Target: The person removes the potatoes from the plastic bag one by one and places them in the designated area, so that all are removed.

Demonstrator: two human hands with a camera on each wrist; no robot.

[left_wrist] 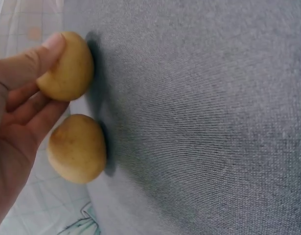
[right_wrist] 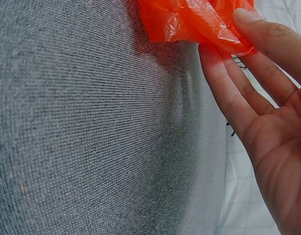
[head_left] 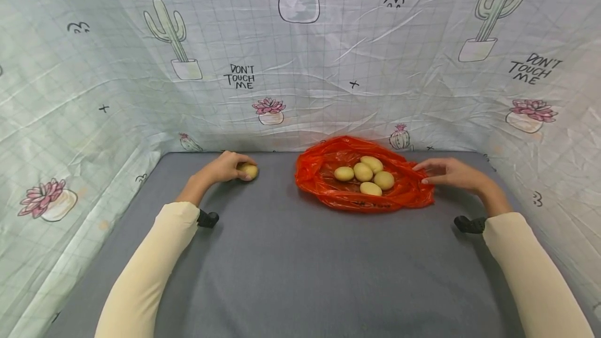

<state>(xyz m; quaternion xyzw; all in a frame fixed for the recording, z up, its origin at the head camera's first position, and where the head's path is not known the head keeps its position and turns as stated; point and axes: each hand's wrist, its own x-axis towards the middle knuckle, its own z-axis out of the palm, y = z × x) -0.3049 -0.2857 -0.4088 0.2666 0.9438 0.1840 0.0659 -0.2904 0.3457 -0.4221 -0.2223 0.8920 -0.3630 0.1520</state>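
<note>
My left hand point(head_left: 226, 167) is at the back left of the table, its thumb and fingers round a potato point(left_wrist: 67, 66) at the tabletop. A second potato point(left_wrist: 78, 148) lies close beside it in the left wrist view; in the head view the hand hides that one. An open red plastic bag point(head_left: 324, 200) lies spread at the back, right of centre, with several potatoes point(head_left: 363, 171) grouped inside. At the bag's right edge is my right hand point(head_left: 453, 173), holding the crumpled plastic point(right_wrist: 189, 22) between its thumb and extended fingers.
A grey cloth point(head_left: 300, 265) covers the table. Behind and at both sides hangs a pale sheet point(head_left: 328, 61) printed with cacti, close to the table's back edge. Each wrist wears a black strap with a small camera point(head_left: 208, 219).
</note>
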